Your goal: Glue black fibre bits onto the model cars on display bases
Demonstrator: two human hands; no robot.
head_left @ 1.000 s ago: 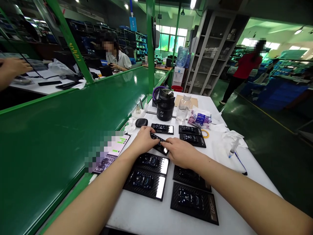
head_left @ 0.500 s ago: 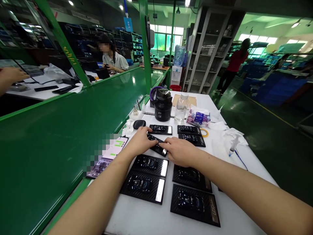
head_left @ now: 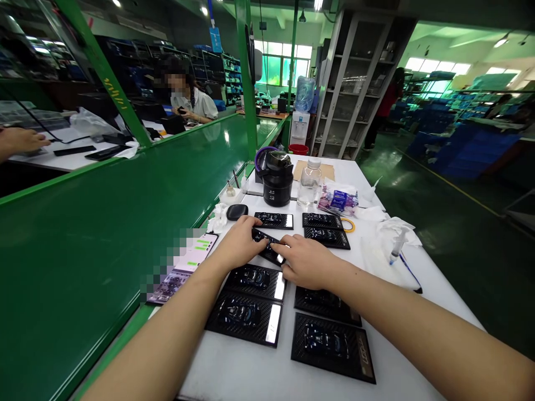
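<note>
On a long white surface, a black rectangular patterned plate bearing a small glossy dark model car lies under both hands, set askew to its neighbours; whether it touches the surface cannot be told. The bare left hand has a narrow grip on its ten o'clock end, thumb over the car. The bare right hand reaches in from four o'clock, index fingertip on the plate; whether its grip pinches anything, I cannot tell.

Taking that plate as the dial's centre, seven similar black plates with cars lie untouched: one at twelve, two around two o'clock, two around seven, two between four and five.

So one piece seems mid-handling. Every visible plate already carries a car; which of the seven are finished and which remain does not show.
</note>
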